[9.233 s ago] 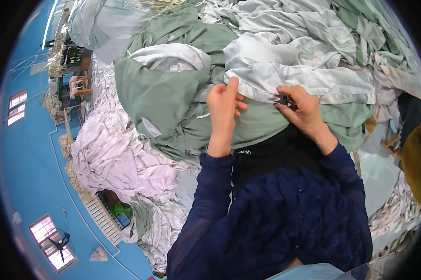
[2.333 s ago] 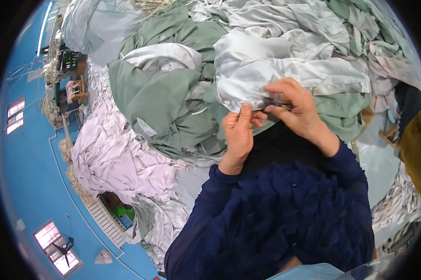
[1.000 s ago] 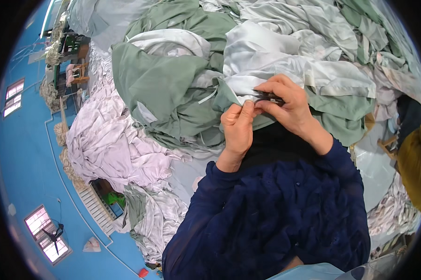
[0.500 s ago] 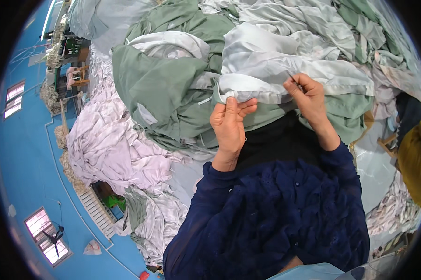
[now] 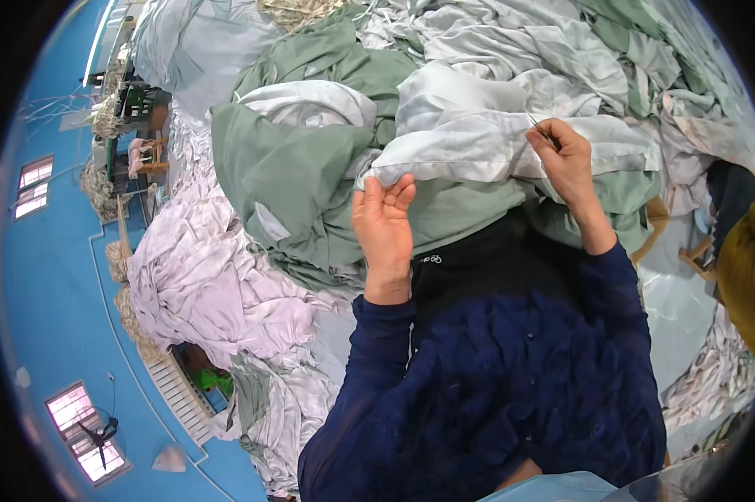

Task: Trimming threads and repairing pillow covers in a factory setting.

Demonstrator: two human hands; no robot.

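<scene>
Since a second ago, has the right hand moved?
Yes. The right hand has swung out right, away from the left hand, along the pale grey cloth edge.

Both forearms in dark navy knit sleeves come up from lower edge, elbows bent. Left hand (image 5: pixel 384 219) raised, palm toward the camera, fingers curled inward w/ thumb alongside, fingertips pinched at the top. Right hand (image 5: pixel 564 156) higher & further out, wrist bent, back of hand showing, thumb & forefinger pinched tight. Hands well apart, approx. shoulder-wide.
</scene>
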